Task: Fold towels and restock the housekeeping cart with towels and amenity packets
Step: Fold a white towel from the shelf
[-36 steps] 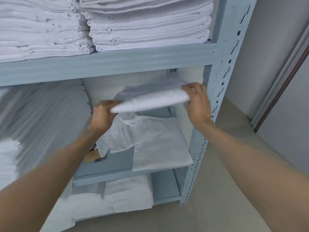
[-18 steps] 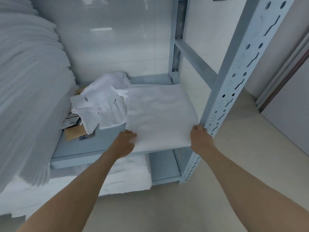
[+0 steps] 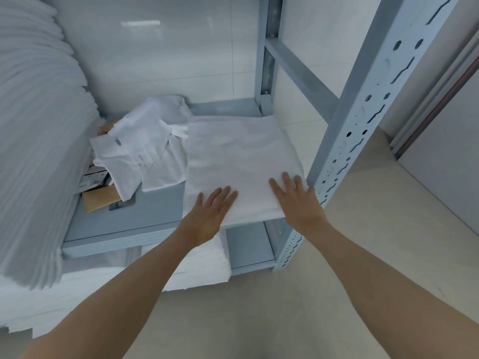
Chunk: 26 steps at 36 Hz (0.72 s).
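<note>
Pressing flat on the folded white cloth towel (image 3: 241, 167), your left hand (image 3: 207, 216) and right hand (image 3: 298, 203) lie apart with fingers straight, gripping nothing. The towel sits at the right end of the pale blue metal shelf (image 3: 145, 218), beside the perforated upright post (image 3: 363, 120). Left of it lies a rumpled white cloth (image 3: 145, 149) over a brown cardboard piece (image 3: 101, 200).
</note>
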Available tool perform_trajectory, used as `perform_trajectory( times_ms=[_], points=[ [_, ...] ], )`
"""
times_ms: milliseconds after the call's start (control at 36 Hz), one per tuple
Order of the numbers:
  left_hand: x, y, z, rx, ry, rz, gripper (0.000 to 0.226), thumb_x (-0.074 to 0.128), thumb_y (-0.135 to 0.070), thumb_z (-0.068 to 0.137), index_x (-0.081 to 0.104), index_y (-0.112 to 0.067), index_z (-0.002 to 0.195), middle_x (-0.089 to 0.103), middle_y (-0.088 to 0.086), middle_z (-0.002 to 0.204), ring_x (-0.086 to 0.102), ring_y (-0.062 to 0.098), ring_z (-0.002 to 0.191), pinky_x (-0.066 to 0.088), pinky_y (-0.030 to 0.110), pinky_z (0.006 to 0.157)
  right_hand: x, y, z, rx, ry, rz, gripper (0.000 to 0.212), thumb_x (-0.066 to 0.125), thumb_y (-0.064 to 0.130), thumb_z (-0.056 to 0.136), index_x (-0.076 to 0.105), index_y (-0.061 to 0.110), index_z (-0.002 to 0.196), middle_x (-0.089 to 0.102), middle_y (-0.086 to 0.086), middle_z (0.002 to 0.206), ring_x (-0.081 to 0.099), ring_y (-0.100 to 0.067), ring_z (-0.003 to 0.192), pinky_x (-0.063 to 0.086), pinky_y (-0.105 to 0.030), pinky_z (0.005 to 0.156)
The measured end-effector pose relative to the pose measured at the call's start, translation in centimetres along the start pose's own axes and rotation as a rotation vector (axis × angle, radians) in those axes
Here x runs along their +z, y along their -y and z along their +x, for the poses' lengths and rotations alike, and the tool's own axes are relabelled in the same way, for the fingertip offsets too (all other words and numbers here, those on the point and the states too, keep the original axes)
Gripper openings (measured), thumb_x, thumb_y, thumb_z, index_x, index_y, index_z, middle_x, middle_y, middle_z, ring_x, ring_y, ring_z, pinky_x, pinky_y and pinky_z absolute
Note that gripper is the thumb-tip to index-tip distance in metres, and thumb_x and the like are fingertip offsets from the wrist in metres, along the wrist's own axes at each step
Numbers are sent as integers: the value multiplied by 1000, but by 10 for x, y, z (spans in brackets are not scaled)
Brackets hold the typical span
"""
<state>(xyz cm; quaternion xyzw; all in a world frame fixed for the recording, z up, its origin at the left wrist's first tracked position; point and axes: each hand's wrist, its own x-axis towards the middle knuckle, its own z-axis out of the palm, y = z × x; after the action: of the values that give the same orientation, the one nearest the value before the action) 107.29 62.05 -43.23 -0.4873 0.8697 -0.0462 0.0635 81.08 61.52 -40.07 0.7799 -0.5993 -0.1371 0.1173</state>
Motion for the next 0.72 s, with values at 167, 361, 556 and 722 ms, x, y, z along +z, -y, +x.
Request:
perform_trajectory(
  times_ms=[167, 361, 556, 722],
  points=[
    [-2, 8, 8, 18, -34, -101, 78, 44, -7, 99, -6, -16, 159, 0, 9, 168, 6, 25, 155, 8, 41, 126, 7, -10, 9, -41, -140, -12, 73, 44, 10, 98, 2, 17, 158, 18, -22, 159, 25, -38, 144, 24, -60, 114],
    [-17, -1, 17, -64, -40, -380, 54, 37, -35, 106, 28, -19, 157, 17, 5, 166, 19, 27, 150, 20, 42, 123, 18, 17, 0, 17, 11, 255, 84, 48, 29, 92, -1, 12, 158, -7, -24, 163, -8, -42, 150, -1, -60, 120],
    [-13, -23, 26, -215, 187, -346, 57, 21, -42, 108, -2, -33, 160, -8, -1, 168, -3, 26, 155, 8, 54, 123, 12, 21, -6, -55, 121, 340, 77, 32, 56, 100, -8, 26, 158, -17, -11, 165, -18, -35, 150, -6, -57, 120],
    [-60, -4, 12, -307, 260, -593, 60, 40, -41, 106, 17, -26, 159, 22, 6, 165, 26, 28, 149, 23, 41, 119, -42, 9, 6, -41, 356, 569, 68, 28, 56, 102, 5, 27, 159, -8, -3, 167, -4, -32, 153, 4, -54, 121]
  ],
)
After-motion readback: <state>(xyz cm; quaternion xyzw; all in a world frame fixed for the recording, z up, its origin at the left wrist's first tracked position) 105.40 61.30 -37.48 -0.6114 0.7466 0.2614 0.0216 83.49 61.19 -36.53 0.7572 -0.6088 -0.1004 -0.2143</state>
